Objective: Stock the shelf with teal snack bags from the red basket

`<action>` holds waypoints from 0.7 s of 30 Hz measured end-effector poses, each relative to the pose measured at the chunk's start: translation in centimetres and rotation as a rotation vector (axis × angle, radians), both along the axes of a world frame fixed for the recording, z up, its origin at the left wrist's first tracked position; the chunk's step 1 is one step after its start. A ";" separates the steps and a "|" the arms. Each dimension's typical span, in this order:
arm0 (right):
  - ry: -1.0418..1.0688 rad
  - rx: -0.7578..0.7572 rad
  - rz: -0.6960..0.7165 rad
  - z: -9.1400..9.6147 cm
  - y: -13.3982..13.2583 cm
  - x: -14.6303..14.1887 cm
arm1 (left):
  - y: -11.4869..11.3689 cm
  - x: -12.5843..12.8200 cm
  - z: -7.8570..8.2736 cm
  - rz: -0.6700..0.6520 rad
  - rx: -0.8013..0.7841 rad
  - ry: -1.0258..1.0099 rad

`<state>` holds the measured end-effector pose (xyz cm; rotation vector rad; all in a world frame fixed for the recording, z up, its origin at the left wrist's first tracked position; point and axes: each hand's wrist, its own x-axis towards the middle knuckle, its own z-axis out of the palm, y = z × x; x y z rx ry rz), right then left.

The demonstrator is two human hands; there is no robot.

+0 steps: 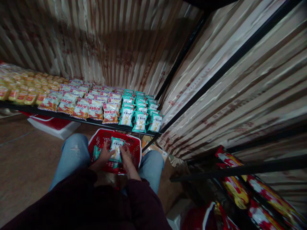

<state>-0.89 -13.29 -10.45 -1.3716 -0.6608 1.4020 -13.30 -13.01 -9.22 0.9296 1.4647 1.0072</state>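
Note:
A teal-and-white snack bag (116,147) is held between my two hands, over a red plastic basket (138,150) between my knees. On the bag's left side is my left hand (105,154), fingers closed against it. My right hand (125,156) grips the opposite side. Inside the basket lies another teal snack bag (96,152), partly hidden by my left hand. Just beyond the basket, rows of matching teal snack bags (140,120) stand at the right end of a black shelf (105,126).
Left of the teal bags, the shelf carries striped-edge snack bags (96,108) and yellow packs (30,95). A white box (61,129) sits below it. Black metal posts (182,105) and racks with red-and-yellow packets (236,191) stand on the right. Patterned curtain (115,48) hangs behind.

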 end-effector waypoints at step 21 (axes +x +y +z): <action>-0.123 0.308 0.019 11.0 -2.9 0.8 | -3.5 1.3 10.6 -0.082 0.223 -0.065</action>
